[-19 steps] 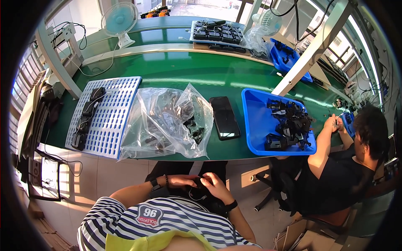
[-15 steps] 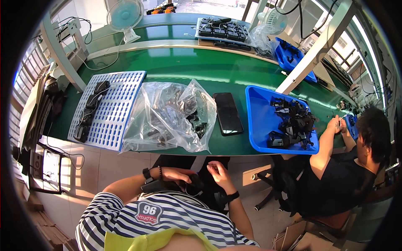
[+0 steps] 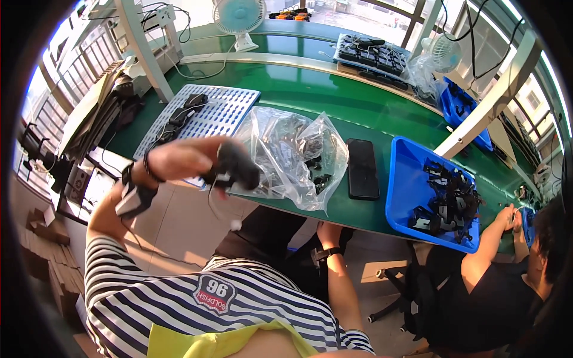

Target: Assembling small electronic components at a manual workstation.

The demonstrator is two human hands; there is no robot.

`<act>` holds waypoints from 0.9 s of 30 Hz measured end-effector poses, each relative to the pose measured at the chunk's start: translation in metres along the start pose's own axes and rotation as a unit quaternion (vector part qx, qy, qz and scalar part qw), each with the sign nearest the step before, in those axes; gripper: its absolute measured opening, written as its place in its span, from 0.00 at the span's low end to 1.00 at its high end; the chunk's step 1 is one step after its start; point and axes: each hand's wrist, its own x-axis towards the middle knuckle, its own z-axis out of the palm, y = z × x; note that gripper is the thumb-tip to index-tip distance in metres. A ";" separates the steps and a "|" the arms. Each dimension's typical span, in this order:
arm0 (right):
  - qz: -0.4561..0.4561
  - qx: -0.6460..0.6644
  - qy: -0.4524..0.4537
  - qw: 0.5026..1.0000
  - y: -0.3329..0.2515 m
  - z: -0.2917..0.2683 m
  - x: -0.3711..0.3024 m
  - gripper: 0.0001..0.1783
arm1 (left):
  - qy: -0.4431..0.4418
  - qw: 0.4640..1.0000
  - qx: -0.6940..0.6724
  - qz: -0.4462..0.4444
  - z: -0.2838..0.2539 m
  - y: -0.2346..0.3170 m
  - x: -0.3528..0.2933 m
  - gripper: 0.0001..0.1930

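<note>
My left hand (image 3: 182, 161) is raised over the front edge of the table at the left. It is blurred, and its fingers are closed round a black plastic device (image 3: 239, 167). A thin wire with a small white connector (image 3: 236, 225) dangles below the device. My right hand (image 3: 329, 232) is down by my leg at the table's front edge, its fingers partly hidden. Just beyond the left hand lies a white-and-blue perforated tray (image 3: 230, 110), bearing a row of black devices (image 3: 179, 113) with wires. Beside it rests a clear plastic bag (image 3: 286, 155) with black parts inside.
A black phone (image 3: 363, 170) lies right of the bag. Further right, a blue bin (image 3: 401, 179) holds many black parts. A white post (image 3: 495, 98) rises behind it. One co-worker (image 3: 489, 286) sits at the right, hands on the bench. A fan (image 3: 239, 18) stands at the back.
My left hand has risen from my lap and moved left, bringing the black device with it. My right hand has lowered toward my leg. The view has shifted left.
</note>
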 end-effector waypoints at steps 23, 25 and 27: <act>0.086 -0.017 0.053 0.995 0.007 0.004 0.009 0.15 | 0.148 0.602 0.778 0.100 -0.244 -0.034 0.305 0.30; 0.072 -0.004 0.067 0.995 0.008 0.008 0.010 0.13 | 0.165 0.583 0.791 0.092 -0.250 -0.037 0.292 0.30; 0.070 -0.015 0.057 0.996 0.009 0.011 0.007 0.13 | 0.192 0.542 0.814 0.082 -0.250 -0.036 0.276 0.30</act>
